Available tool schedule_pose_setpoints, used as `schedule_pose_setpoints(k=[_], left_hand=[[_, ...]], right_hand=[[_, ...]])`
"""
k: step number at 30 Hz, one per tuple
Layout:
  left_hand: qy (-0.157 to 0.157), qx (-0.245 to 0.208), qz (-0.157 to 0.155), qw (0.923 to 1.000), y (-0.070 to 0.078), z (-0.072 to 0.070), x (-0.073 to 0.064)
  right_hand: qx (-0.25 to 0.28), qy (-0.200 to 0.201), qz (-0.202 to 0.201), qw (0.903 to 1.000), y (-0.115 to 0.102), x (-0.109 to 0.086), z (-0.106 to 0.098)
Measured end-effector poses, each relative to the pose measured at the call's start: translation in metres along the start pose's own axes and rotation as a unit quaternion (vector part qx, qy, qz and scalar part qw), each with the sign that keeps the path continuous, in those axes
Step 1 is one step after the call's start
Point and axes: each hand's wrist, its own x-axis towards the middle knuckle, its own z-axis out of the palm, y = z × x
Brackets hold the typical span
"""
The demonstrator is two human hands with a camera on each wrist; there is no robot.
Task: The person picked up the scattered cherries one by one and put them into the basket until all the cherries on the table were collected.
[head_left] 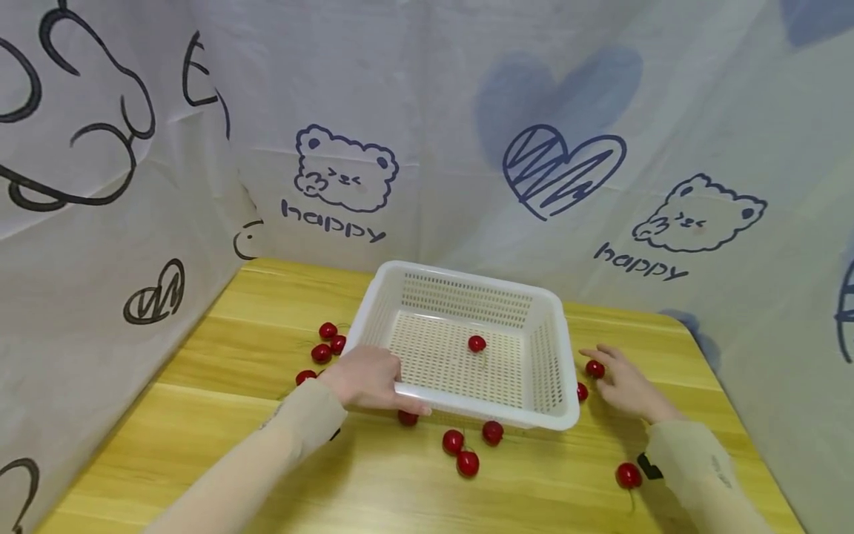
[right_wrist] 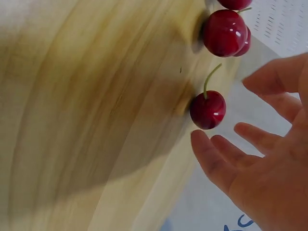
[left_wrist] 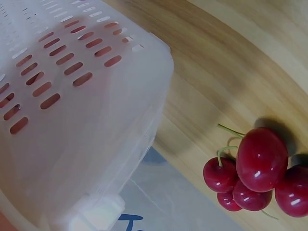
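A white slotted plastic basket [head_left: 460, 400] stands on the table with one red cherry [head_left: 477, 343] inside. My left hand [head_left: 367, 376] grips its front-left corner, thumb over the front rim; the left wrist view shows the slotted wall [left_wrist: 110, 96] close up. To the right of the basket, my right hand [head_left: 630, 389] reaches with parted, slightly bent fingers around a stemmed cherry [right_wrist: 208, 109]. In the right wrist view, thumb and fingertips lie close about this cherry without closing on it. Another cherry [head_left: 583, 391] sits between that hand and the basket wall.
Several cherries [head_left: 322, 353] cluster left of the basket. More lie along its front, including a pair [head_left: 468, 463], and a single cherry [head_left: 629, 475] is near my right sleeve. A printed white cloth [head_left: 440, 148] hangs behind and beside the yellow wood-grain table [head_left: 200, 430].
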Motion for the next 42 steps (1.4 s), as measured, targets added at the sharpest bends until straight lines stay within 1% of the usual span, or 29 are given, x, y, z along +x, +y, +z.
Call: schedule_pose_setpoints(k=[3, 5, 7, 12, 17, 19, 23, 25, 30, 33, 37, 42], left_hand=[[-0.002, 0.002, -0.005, 1.0, 0.001, 0.0, -0.002], [-0.001, 0.0, -0.008, 1.0, 0.001, 0.0, -0.003], [0.0, -0.001, -0.009, 1.0, 0.001, 0.001, -0.003], [-0.001, 0.0, -0.01, 1.0, 0.001, 0.002, -0.001], [-0.002, 0.004, -0.011, 0.9999, 0.001, 0.002, -0.001], [0.0, 0.004, -0.008, 1.0, 0.001, 0.002, -0.001], [0.003, -0.001, 0.005, 1.0, 0.001, 0.002, 0.0], [0.003, -0.002, 0.013, 0.9999, 0.001, 0.002, 0.001], [0.007, 0.0, 0.022, 0.9997, 0.001, 0.001, 0.002], [0.009, 0.003, 0.025, 0.9996, 0.001, 0.001, 0.003], [0.009, 0.007, 0.025, 0.9996, 0.0, 0.0, 0.003], [0.006, 0.007, 0.02, 0.9998, -0.001, 0.0, 0.001]], right_hand=[[-0.001, -0.015, -0.008, 0.9999, 0.001, 0.002, 0.005], [-0.004, -0.017, -0.015, 0.9997, 0.002, 0.003, 0.008], [-0.006, -0.019, -0.013, 0.9997, 0.003, 0.004, 0.011], [-0.014, -0.029, 0.007, 0.9995, 0.007, 0.006, 0.016], [-0.023, -0.024, 0.003, 0.9994, 0.01, 0.01, 0.018], [-0.024, -0.023, 0.008, 0.9994, 0.011, 0.012, 0.018], [-0.028, -0.031, 0.019, 0.9989, 0.014, 0.014, 0.016], [-0.023, -0.037, 0.028, 0.9987, 0.016, 0.015, 0.016], [0.001, -0.047, 0.061, 0.9971, 0.022, 0.016, 0.018], [0.001, -0.046, 0.08, 0.9957, 0.023, 0.016, 0.017], [0.005, -0.049, 0.104, 0.9934, 0.02, 0.014, 0.015], [0.02, -0.05, 0.119, 0.9914, 0.014, 0.011, 0.014]])
